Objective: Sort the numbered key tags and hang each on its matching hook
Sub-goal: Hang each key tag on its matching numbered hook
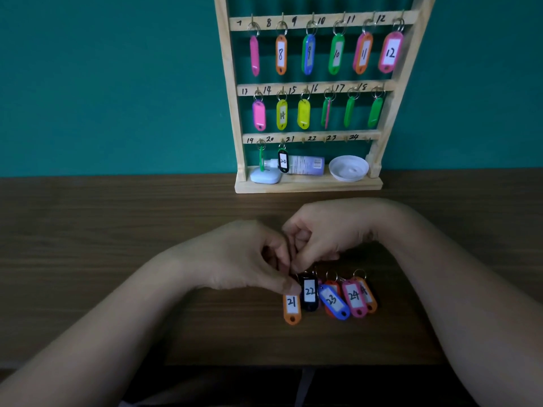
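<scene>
A wooden hook rack (232, 92) stands against the teal wall, with coloured tags hanging on hooks 7 to 20. Hooks 21 to 24 (326, 139) on the bottom rail are bare. On the table lie the orange tag 21 (292, 308), black tag 22 (310, 293), blue tag 23 (333, 302) and pink tag 24 (354, 298), with further orange tags partly hidden under them. My left hand (244, 257) pinches the top end of tag 21. My right hand (326, 233) has curled fingers at the tags' rings, beside the left; what it pinches is hidden.
The rack's base shelf holds a small white device (266, 177), a lying bottle (305, 165) and a white dish (348, 168). The brown table (117, 230) ends in a front edge just below the tags.
</scene>
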Demonstrator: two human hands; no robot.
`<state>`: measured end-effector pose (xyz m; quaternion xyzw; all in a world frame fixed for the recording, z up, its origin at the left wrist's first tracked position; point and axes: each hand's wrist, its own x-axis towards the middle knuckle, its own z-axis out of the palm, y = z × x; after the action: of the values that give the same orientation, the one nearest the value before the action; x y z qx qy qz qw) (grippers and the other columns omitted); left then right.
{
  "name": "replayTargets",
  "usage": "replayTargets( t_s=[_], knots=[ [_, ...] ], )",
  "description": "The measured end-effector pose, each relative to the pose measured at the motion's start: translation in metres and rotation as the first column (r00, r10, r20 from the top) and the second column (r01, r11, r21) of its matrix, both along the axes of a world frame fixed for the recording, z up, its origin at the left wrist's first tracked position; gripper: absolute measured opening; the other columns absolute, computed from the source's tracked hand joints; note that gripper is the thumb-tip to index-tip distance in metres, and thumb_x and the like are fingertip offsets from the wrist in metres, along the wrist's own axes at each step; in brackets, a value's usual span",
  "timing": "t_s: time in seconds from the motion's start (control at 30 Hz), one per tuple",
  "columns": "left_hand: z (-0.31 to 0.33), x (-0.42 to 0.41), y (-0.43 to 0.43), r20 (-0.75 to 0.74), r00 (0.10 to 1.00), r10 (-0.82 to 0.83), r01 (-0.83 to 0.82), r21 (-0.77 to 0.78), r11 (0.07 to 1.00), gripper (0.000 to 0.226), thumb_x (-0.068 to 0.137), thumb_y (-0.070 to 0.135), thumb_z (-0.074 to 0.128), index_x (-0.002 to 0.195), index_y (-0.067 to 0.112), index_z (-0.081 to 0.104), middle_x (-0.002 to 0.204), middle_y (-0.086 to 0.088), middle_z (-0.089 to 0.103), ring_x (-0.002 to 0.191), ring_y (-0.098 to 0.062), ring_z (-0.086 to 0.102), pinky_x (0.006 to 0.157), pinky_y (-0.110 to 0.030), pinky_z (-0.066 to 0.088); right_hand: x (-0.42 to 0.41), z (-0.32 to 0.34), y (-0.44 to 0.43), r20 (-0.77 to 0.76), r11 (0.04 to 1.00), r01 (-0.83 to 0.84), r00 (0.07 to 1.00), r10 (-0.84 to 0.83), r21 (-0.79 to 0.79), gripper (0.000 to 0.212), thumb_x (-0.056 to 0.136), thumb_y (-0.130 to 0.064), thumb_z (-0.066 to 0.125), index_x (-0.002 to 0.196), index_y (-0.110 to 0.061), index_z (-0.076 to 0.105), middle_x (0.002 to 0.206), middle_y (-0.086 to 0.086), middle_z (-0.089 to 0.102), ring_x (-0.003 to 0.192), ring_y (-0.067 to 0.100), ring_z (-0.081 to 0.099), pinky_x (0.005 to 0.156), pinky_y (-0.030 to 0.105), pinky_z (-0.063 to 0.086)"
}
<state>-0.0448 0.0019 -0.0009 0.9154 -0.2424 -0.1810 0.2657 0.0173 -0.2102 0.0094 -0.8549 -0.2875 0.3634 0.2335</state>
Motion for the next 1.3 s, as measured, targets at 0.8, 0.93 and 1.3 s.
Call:
replayTargets(
  t_s=[0.8,0.93,1.3],
  knots=[
    [-0.01,0.005,-0.003,0.107,0.991,0.077,-0.073,-0.037,0.997,0.021,0.08,0.05,0.088,0.09,0.034,0.079,0.079,0.017,0.073,0.072,0.004,0.063,0.062,-0.01,0.044,0.002,0.006,-0.007,-0.023,1.0,-0.02,1.0,0.02,0.001,0.03,0.093,-0.033,0.082,0.11,-0.01,0.074,0.076,0.001,0.069,0.062,0.015,0.058,0.054,0.026,0.041],
    [-0.01,0.006,-0.003,0.102,0.991,0.083,-0.08,-0.028,0.996,0.018,0.081,0.046,0.088,0.089,0.033,0.079,0.078,0.017,0.072,0.07,0.005,0.061,0.059,-0.01,0.042,0.003,0.002,-0.006,-0.038,1.0,-0.014,0.999,0.014,0.01,0.03,0.09,-0.034,0.085,0.109,-0.013,0.074,0.083,0.007,0.07,0.074,0.025,0.059,0.058,0.028,0.042],
    [-0.015,0.015,0.001,0.114,0.978,0.176,-0.166,-0.086,0.982,0.018,0.081,0.047,0.088,0.089,0.034,0.078,0.08,0.016,0.072,0.071,0.004,0.061,0.063,-0.013,0.044,0.01,-0.008,-0.008,0.05,0.997,0.029,0.998,-0.033,0.077,0.006,0.099,-0.021,0.075,0.103,-0.017,0.077,0.068,-0.002,0.067,0.054,0.008,0.055,0.052,0.02,0.042]
  ],
)
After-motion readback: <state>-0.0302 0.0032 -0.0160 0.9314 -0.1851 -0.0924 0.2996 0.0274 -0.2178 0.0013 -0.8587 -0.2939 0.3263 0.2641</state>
